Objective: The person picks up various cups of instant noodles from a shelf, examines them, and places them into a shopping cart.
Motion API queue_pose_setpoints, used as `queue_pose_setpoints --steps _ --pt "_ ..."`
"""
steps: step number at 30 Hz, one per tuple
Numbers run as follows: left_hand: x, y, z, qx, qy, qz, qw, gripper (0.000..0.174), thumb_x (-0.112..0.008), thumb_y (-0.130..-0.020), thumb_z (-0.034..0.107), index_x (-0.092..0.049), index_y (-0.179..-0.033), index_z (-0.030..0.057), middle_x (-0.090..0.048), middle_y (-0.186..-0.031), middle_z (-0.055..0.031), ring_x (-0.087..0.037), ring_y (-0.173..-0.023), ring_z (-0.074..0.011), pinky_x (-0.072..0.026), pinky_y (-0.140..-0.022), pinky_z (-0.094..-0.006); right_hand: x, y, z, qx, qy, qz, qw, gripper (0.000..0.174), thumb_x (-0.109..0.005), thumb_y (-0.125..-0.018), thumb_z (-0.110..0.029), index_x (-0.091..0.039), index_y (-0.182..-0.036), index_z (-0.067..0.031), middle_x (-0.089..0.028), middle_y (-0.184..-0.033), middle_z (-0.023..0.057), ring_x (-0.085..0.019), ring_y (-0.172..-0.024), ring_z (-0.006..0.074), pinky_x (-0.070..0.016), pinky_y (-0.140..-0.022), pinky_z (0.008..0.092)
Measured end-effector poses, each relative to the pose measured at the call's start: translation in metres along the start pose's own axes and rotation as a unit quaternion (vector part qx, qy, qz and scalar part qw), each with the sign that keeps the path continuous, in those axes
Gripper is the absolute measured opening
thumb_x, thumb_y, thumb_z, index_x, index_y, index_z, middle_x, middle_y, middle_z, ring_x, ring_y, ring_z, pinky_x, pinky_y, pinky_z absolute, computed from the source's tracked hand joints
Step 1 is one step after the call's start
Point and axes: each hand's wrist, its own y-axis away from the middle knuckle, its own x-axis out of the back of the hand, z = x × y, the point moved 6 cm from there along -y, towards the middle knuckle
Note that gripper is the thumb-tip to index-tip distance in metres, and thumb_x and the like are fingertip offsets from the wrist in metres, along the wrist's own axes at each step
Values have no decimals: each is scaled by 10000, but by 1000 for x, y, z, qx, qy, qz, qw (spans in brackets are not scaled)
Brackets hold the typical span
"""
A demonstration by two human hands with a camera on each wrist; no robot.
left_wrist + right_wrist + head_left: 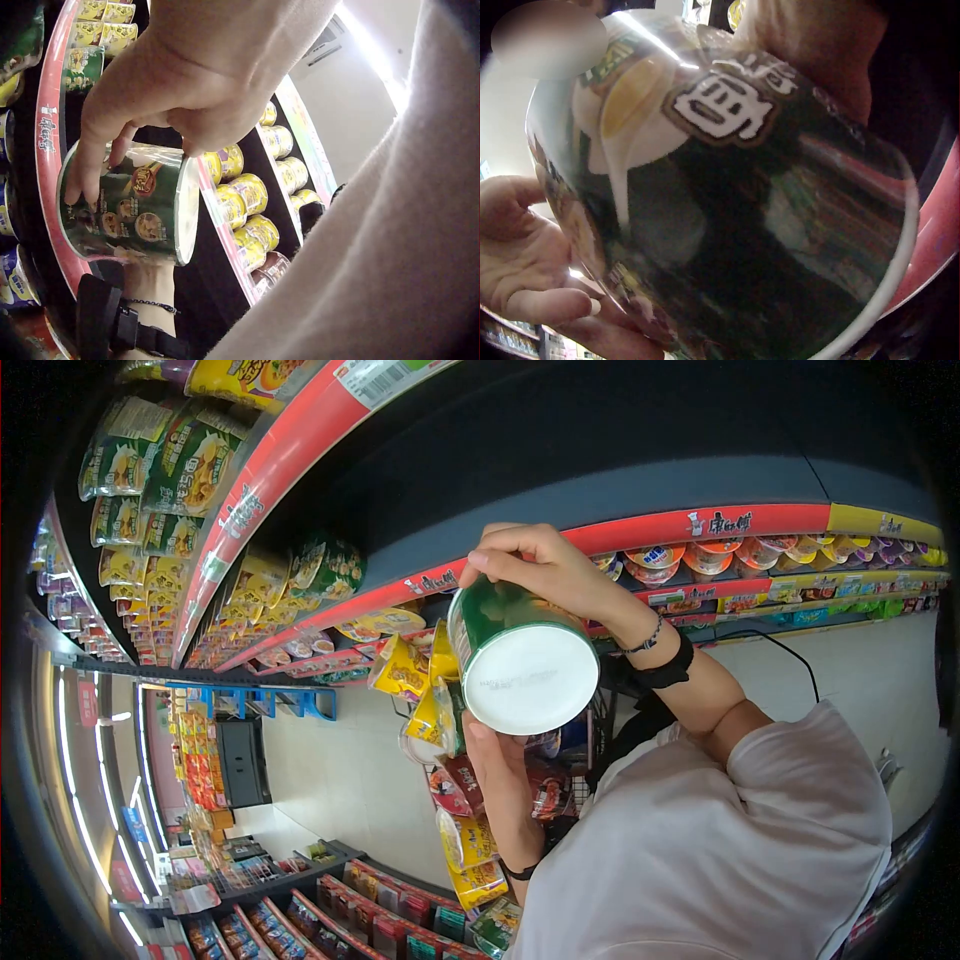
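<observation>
A large green instant noodle tub (515, 610) is held up tilted, its white base (533, 680) facing the head camera with a faint line of print on it. My right hand (545, 565) holds it from the upper side, fingers bent over its far end. From below, my left hand (497, 785) grips it with the thumb at the base rim. The left wrist view shows the left hand (180, 97) spanning the tub (139, 206) from rim to rim. In the right wrist view the tub (727, 195) fills most of the picture, and the left hand's palm (517, 255) shows beside it.
Below the tub, a wire shopping cart (580, 792) bears yellow noodle packs (403, 665) and red packs. Red-edged shelves (600, 538) run close in front, stocked with noodle tubs (125, 450). A blue step stand (320, 703) stands further down the aisle.
</observation>
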Motion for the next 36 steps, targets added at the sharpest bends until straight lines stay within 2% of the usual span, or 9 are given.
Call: queue_pose_setpoints --steps 4,12,14,19,21,25,28,33,36 --pt "-12 -3 2 -6 14 -9 1000 625 -344 -1004 513 -328 -1361 0 -453 -1373 -186 -508 -1250 -284 -441 -1014 -422 6 1 -2 -1 15 0 1000 260 -556 -962 -197 -728 -897 -13 -501 -730 10 -473 -709 84 -393 -653 241" --pt "-8 -6 -7 -15 47 40 998 426 -306 -1046 403 -382 -1207 15 -513 -1198 -127 -520 -1170 -212 -433 -1009 -394 23 -4 -18 101 183 63 976 272 -666 -865 -298 -694 -995 -60 -613 -998 72 -520 -1031 232 -379 -921 354" --pt "-7 -6 -4 -40 -57 55 996 392 -311 -1053 361 -407 -1197 9 -514 -1172 -110 -517 -1137 -186 -428 -995 -353 23 -5 -17 76 193 28 978 340 -668 -858 -331 -666 -1074 -69 -588 -1106 105 -514 -1093 253 -375 -961 362" --pt "-15 -9 4 -49 37 75 995 357 -353 -1046 256 -396 -1290 0 -451 -1291 -121 -461 -1198 -174 -370 -1033 -324 27 -10 -4 31 205 10 978 549 -625 -889 -331 -469 -1358 -94 -517 -1262 138 -483 -1194 298 -363 -1018 412" --pt "-16 -10 9 -88 -7 102 991 406 -409 -1018 251 -354 -1348 21 -452 -1343 -148 -499 -1217 -219 -419 -1023 -375 32 -11 10 -2 205 -5 979 663 -626 -895 -308 -344 -1464 -117 -482 -1320 139 -506 -1170 279 -436 -954 411" --pt "-29 -15 26 -177 70 74 979 575 -544 -894 -13 -245 -1383 29 -160 -1542 -166 -295 -1395 -311 -337 -1110 -416 34 -15 13 -83 122 -41 988 595 -625 -909 -216 -369 -1434 -102 -521 -1219 118 -592 -976 180 -501 -793 287" --pt "-30 -20 28 -229 51 88 968 643 -593 -849 -30 -239 -1383 33 -137 -1546 -178 -303 -1389 -310 -318 -1126 -428 39 -20 32 -102 11 -92 991 503 -612 -922 -205 -413 -1369 -89 -550 -1138 110 -588 -941 151 -488 -795 262" --pt "-34 -26 38 -284 -136 168 934 921 -714 -706 -51 -170 -1441 54 -164 -1537 -165 -201 -1436 -306 -213 -1167 -446 21 -19 28 -93 -100 -124 983 573 -585 -948 -333 -390 -1365 9 -498 -1305 113 -457 -1210 178 -356 -1024 306" --pt "-27 -29 38 -261 -148 189 935 1002 -725 -704 -54 -102 -1483 43 -176 -1529 -184 -196 -1439 -300 -186 -1174 -440 3 -18 35 -81 -90 -211 970 910 -851 -718 -302 -349 -1409 13 -450 -1371 118 -427 -1263 199 -346 -1056 342"
